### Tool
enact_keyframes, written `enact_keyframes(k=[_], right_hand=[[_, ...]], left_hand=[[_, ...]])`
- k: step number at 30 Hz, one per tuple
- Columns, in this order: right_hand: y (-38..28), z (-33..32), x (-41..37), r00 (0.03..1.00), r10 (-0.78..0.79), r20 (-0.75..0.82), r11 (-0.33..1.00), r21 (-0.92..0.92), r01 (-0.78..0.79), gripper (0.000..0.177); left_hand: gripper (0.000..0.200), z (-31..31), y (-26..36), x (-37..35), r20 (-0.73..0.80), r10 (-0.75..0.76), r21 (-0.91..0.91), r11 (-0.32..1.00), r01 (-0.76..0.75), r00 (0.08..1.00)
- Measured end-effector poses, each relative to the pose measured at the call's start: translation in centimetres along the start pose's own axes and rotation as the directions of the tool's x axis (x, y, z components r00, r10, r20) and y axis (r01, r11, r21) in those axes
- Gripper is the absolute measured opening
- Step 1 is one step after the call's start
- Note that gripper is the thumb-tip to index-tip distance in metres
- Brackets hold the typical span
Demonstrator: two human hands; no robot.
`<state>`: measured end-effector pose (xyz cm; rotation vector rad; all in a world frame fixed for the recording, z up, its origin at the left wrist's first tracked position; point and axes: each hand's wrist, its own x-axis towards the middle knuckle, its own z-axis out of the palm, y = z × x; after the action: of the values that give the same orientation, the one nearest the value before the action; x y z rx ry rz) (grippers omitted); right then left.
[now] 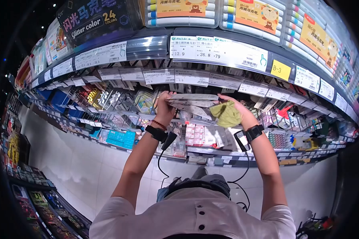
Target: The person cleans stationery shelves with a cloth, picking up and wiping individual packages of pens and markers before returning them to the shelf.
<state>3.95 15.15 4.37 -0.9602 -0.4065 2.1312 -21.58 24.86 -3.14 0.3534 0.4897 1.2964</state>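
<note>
Several flat, pale packets (193, 103) are held across the space between my hands, in front of the shelf's hanging goods. My left hand (164, 105) is closed round their left ends. At their right ends, my right hand (236, 106) grips a crumpled yellow-green cloth (226, 114), and its fingertips touch the top packet. The cloth hangs below and hides part of that hand. What is printed on the packets is too small to read.
A curved shelf edge with price labels (219, 51) runs above my hands, with marker sets (255, 14) on it. Below hang rows of goods and stacked red-and-white boxes (195, 134). A yellow B-3 tag (281, 70) is at the right. Another shelf (40, 199) stands lower left.
</note>
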Motion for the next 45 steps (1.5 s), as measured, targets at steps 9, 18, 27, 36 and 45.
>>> enact_keyframes(k=[9,18,27,36,45], right_hand=[[-0.8,-7.2,8.2,0.997,-0.009,-0.071,1.000,-0.024,0.007,0.030],[-2.6,-6.4,9.2,0.977,-0.155,-0.148,0.967,-0.223,0.120,0.030],[-2.7,-5.2,8.9,0.952,-0.254,-0.170,0.909,-0.378,0.174,0.030],[-2.1,-4.0,5.9,0.921,-0.349,-0.172,0.821,-0.530,0.212,0.030],[1.4,0.4,-1.3,0.572,-0.781,-0.252,0.589,-0.602,0.539,0.020]], left_hand=[[0.012,-3.7,-1.7,3.2,0.079,0.133,0.396,0.905,-0.153,0.988],[0.012,-0.4,1.7,2.0,0.095,-0.030,0.768,0.638,-0.054,0.995],[0.025,-1.8,2.0,4.2,0.211,0.001,0.789,0.590,-0.171,0.978],[0.029,-2.7,2.8,3.2,0.283,0.198,0.891,0.310,-0.333,0.939],[0.025,4.6,2.1,-8.8,0.491,0.179,0.676,0.538,-0.502,0.853]])
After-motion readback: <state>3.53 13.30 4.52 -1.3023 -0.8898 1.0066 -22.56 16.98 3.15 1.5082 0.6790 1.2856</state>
